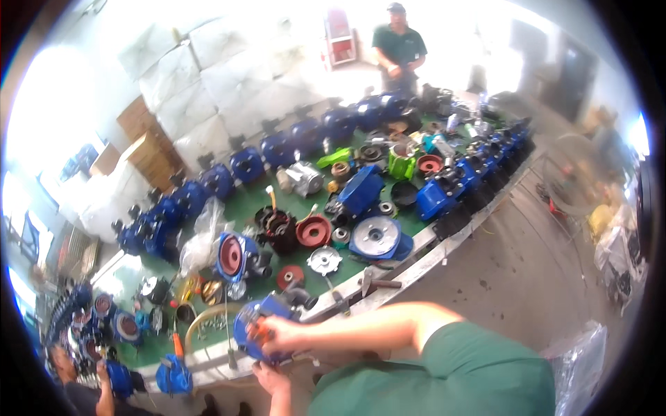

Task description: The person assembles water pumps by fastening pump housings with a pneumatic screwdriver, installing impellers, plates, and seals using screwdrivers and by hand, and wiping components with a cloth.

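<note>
My right hand [281, 334] reaches in from the right on a green-sleeved arm. It grips a blue pump housing [251, 324] at the near edge of the green-topped workbench [250, 201]. My left hand [269, 378] sits just below that housing, fingers curled, close under its lower edge; I cannot tell whether it touches. A grey fitting [302, 298] sticks out behind the housing.
Blue pump bodies [246, 165] line the bench's far side, with red impellers [313, 231], a silver disc [374, 237] and a clear bag [201, 239] between. One person [399, 45] stands at the far end, another [80, 392] at lower left. A fan [576, 173] stands right.
</note>
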{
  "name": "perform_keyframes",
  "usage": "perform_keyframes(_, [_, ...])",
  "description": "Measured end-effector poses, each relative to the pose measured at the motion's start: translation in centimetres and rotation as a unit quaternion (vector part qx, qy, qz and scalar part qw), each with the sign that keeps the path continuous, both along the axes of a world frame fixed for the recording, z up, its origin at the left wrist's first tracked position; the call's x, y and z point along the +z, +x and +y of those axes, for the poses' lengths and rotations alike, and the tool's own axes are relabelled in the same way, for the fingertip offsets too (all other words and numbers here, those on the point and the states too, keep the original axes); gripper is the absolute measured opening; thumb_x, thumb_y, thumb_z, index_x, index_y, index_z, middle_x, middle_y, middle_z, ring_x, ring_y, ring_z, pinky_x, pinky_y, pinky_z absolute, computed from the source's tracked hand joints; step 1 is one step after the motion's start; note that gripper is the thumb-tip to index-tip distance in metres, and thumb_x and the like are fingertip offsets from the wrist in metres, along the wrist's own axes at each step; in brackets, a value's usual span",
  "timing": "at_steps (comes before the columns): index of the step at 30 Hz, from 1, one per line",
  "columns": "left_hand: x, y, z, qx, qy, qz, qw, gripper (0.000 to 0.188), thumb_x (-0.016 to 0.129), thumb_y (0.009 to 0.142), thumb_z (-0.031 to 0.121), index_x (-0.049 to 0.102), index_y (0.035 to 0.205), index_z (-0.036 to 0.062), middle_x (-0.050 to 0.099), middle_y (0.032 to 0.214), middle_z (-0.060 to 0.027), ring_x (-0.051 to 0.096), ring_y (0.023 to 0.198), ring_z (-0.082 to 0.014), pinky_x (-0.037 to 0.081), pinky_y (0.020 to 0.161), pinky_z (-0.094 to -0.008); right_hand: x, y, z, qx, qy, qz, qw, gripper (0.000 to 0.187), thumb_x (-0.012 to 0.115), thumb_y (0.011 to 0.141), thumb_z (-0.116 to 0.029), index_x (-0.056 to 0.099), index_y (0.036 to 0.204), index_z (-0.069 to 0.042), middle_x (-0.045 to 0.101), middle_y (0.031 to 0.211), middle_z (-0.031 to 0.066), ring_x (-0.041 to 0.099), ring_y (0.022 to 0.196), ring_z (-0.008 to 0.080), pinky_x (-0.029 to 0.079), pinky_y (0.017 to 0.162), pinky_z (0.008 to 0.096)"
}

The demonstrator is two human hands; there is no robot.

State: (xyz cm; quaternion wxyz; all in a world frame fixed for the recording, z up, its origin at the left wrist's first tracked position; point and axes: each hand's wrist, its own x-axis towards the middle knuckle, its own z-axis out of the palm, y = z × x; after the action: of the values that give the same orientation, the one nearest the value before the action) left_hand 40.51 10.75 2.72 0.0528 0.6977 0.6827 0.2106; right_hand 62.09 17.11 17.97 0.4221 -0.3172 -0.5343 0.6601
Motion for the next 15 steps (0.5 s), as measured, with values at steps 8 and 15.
perform_keyframes(8, [1.3,2.2,0.5,0.003,0.037,-0.126,0.991,0.024,0.065,0.087,0.008,0.056,0.107,-0.0016,0.054,0.118,-0.0234,0.055,0.108,-0.044,0.048,0.089,-0.0496,-1.3,12.3,-0.2,-0.137,-0.088,-0.006,0.987,0.044,0.073,0.077,0.007,0.059,0.117,-0.006,0.064,0.099,0.0034,0.063,0.09,0.0132,0.053,0.082,0.0301])
perform_keyframes(15, [0.8,1.2,0.1,-0.022,0.102,-0.174,0.979,0.02,0.068,0.084,0.006,0.057,0.1,0.0011,0.054,0.117,-0.0192,0.05,0.109,-0.0383,0.04,0.094,-0.047,-6.9,8.0,-0.6,-0.188,-0.007,0.044,0.981,0.037,0.075,0.082,0.004,0.06,0.115,-0.003,0.065,0.095,0.0031,0.063,0.091,0.0119,0.053,0.084,0.0291])
